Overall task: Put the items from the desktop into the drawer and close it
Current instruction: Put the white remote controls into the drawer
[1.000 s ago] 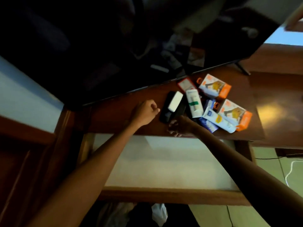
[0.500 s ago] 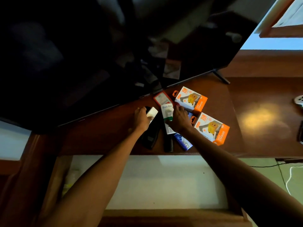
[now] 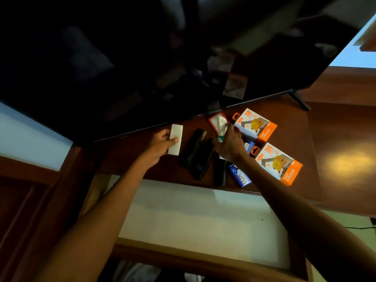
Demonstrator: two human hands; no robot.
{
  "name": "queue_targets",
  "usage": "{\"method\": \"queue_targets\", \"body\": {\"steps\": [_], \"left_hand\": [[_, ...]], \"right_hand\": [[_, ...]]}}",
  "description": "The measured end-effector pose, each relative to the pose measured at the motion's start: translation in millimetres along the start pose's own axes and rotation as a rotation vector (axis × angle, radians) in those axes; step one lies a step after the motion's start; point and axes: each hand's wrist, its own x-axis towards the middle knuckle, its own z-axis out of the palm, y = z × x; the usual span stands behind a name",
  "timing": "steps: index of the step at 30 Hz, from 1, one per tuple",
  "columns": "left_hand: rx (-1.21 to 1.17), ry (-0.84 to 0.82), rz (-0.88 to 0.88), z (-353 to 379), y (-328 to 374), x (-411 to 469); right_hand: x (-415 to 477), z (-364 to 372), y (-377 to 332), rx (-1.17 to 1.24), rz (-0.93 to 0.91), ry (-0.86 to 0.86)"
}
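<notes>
a: what is held by the left hand (image 3: 157,146)?
b: a white box (image 3: 175,142) is clamped in its grip, lifted off the worktop (image 3: 325,143).
a: and the right hand (image 3: 230,146)?
b: its grip is closed on a white and green box (image 3: 222,127). just left of it two black items (image 3: 196,154) are laid flat; two orange charger boxes (image 3: 277,162) are seen to its right.
a: the drawer (image 3: 193,220)?
b: it is pulled open below both hands.

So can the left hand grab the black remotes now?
Probably not yet: the left hand is full, holding a white box. The black remotes lie uncovered right beside it on the desktop.
</notes>
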Motion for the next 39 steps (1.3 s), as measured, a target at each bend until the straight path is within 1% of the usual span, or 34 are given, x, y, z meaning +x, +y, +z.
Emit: {"method": "queue_targets", "body": {"steps": [3,4,6,10,12,14,18,21,24,27,29,31,34,39], "left_hand": [[-0.223,-0.085,-0.139,-33,-14,-20],[-0.263,-0.097,-0.168,-42,-19,-27],[-0.270,-0.085,-0.184,-58,-29,-41],[-0.290,-0.008,-0.154,-91,-57,-64],[-0.332,0.016,-0.187,-111,-73,-75],[-0.376,0.000,-0.231,-129,-89,-86],[-0.348,0.013,-0.312,-162,-131,-100],[-0.243,0.030,-0.346,-174,-161,-106],[-0.077,0.113,-0.311,-177,-194,-100],[0.238,0.146,-0.255,-178,-229,-90],[0.495,0.135,-0.221,-179,-248,-85],[0.666,0.122,-0.179,-176,-260,-84],[0.797,0.120,-0.156,-170,-268,-82],[0.890,0.184,-0.111,-167,-273,-87]], "right_hand": [[-8,11,-29,0.200,-0.002,-0.078],[-13,17,-40,0.258,0.021,-0.104],[-24,36,-62,0.336,0.059,-0.161],[-60,90,-91,0.269,0.028,-0.305],[-78,116,-99,0.187,0.007,-0.342],[-94,139,-104,0.130,0.003,-0.364],[-122,185,-96,0.086,0.019,-0.420],[-139,219,-80,0.094,0.068,-0.455],[-148,250,-60,0.081,0.140,-0.453],[-151,279,-39,0.084,0.233,-0.393],[-152,298,-28,0.095,0.299,-0.336],[-154,315,-21,0.114,0.355,-0.304],[-158,338,-18,0.138,0.389,-0.251],[-161,360,-29,0.166,0.382,-0.189]]}}
